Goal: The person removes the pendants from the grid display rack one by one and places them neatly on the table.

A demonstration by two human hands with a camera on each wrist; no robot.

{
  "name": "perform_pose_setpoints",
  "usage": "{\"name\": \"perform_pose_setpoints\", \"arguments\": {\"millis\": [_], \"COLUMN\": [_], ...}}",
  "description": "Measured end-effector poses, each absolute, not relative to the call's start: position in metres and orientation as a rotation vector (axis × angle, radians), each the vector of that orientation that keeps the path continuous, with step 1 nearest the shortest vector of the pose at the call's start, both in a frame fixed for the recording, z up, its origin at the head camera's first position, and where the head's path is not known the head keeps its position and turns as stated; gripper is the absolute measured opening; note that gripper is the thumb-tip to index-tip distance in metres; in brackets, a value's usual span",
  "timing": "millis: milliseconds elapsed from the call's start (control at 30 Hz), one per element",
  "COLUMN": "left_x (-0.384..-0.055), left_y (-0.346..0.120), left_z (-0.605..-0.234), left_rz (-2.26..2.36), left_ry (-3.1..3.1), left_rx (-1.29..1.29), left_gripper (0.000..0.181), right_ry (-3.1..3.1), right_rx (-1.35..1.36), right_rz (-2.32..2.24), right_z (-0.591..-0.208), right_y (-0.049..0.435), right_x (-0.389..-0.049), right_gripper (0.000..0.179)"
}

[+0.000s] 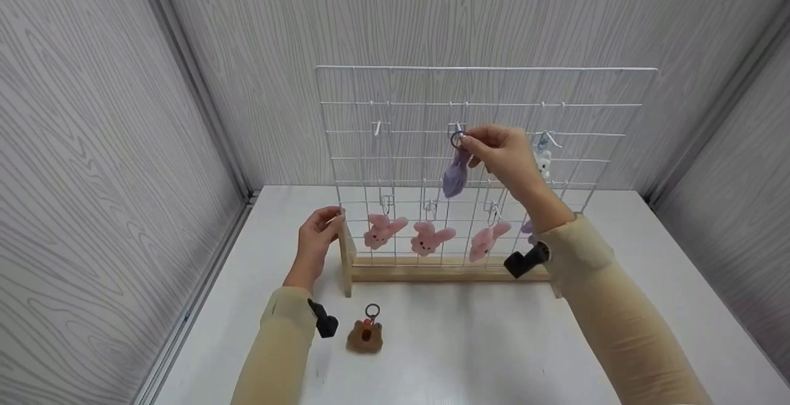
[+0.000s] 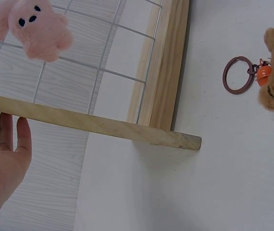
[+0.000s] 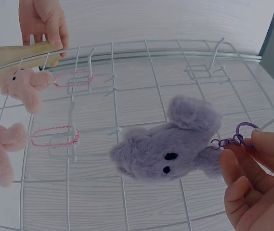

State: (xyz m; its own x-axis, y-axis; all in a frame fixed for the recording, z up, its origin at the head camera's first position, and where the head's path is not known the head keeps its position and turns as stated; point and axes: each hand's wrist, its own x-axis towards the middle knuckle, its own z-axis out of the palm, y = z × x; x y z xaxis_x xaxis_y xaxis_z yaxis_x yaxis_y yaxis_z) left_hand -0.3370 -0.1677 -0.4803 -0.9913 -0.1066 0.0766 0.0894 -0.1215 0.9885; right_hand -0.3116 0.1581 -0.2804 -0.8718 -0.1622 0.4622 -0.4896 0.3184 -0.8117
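Note:
My right hand (image 1: 503,155) pinches the metal ring of a purple plush bunny keychain (image 3: 170,139). The bunny dangles below the fingers in front of the wire grid rack (image 1: 487,68). Its ring (image 3: 246,130) is at the upper middle hook (image 1: 458,126); whether the hook passes through it I cannot tell. At the rack's left side, my left hand (image 1: 318,238) grips the top of the wooden side post (image 2: 103,126). Its fingers lie along the post's outer side in the left wrist view, where the thumb is out of sight.
Three pink plush bunnies, one a pink bunny (image 1: 430,239), hang on the lower hooks. A white plush (image 1: 543,163) hangs upper right, and a purple plush (image 1: 527,228) is partly behind my right arm. A brown bear keychain (image 1: 365,337) lies on the white table (image 1: 457,355) before the rack.

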Motion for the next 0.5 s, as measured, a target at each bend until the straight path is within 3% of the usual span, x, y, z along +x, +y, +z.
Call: {"name": "perform_pose_setpoints", "arguments": {"millis": [333,500], "left_x": [-0.322,-0.327], "left_y": [-0.165,-0.166], "left_z": [-0.460,-0.467], "left_rz": [-2.305,-2.310], "left_ry": [-2.010,-1.977], "left_rx": [0.029,0.034], "left_gripper": [0.034,0.033], "right_ry": [-2.326,-2.306], "right_rx": [0.598,0.610], "right_rz": [1.482,1.477], "right_z": [-0.269,-0.264], "right_y": [0.158,0.159], "right_x": [-0.304,-0.300], "right_gripper": [0.022,0.022]}}
